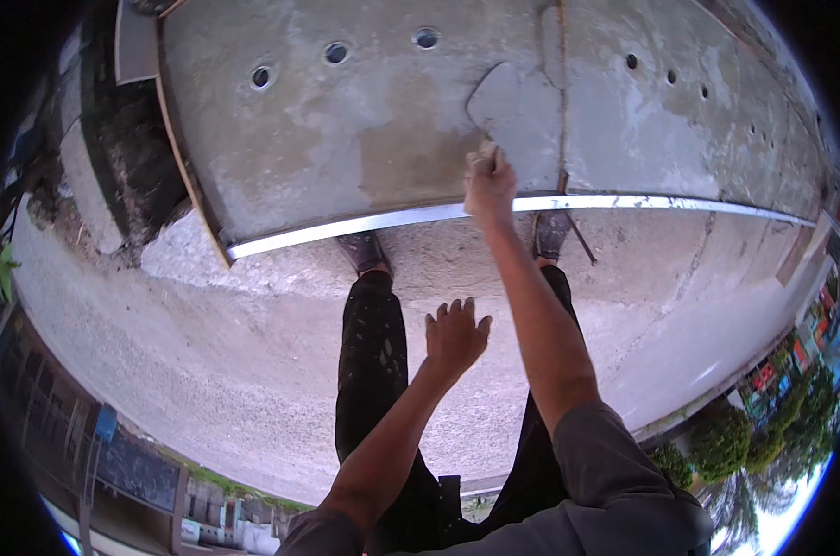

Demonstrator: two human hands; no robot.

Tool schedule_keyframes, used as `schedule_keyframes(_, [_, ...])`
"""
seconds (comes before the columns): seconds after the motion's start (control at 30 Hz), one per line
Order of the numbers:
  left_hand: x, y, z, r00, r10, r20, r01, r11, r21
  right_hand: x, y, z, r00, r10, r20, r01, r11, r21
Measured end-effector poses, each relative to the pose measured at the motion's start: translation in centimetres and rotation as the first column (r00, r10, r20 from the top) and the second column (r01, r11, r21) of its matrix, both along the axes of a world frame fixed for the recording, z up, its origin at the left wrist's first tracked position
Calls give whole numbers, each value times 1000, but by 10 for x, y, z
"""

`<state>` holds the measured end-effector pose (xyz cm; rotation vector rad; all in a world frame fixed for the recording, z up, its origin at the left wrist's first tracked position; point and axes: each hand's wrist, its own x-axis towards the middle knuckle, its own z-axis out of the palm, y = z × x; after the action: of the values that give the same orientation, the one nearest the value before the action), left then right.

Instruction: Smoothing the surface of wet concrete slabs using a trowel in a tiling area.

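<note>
My right hand (491,188) is closed at the near edge of a grey wet concrete slab (290,139). It grips what looks like a trowel (497,93), whose grey blade lies against the surface and nearly blends into it. A darker damp patch (406,162) shows just left of that hand. Nearer to me, my left hand (457,335) hangs above the rough ground with its fingers apart, holding nothing. A long pale metal strip (373,221) borders the near side of the slab and passes beneath my right wrist.
Several round holes, one a pipe opening (336,53), dot the slab. A thin wooden board (181,157) bounds its left end; a dividing strip (562,102) crosses it. A thin dark rod (583,239) lies by my right shoe (551,233). Broken concrete (91,185) lies left.
</note>
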<state>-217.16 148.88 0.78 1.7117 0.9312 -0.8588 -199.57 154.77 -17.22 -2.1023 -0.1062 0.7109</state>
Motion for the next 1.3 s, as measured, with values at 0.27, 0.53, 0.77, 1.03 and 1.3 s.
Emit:
schedule_keyframes(0.27, [-10, 6, 6, 999, -24, -47, 26, 999, 37, -38, 38, 27, 913, 402, 68, -389, 910, -144])
schedule_keyframes(0.53, [-7, 6, 13, 1000, 20, 9, -20, 1000, 8, -69, 49, 44, 818, 549, 174, -524, 835, -168])
schedule_keyframes(0.77, [-7, 4, 17, 994, 85, 63, -88, 994, 57, -100, 93, 50, 720, 691, 67, -683, 722, -109])
schedule_keyframes(1.03, [-17, 19, 22, 989, 124, 81, -126, 992, 9, -123, 119, 62, 319, 923, 215, -922, 355, -157])
schedule_keyframes(1.3, [-12, 39, 28, 979, 151, 135, -154, 988, 13, -88, 170, 48, 265, 958, 108, -890, 286, -356])
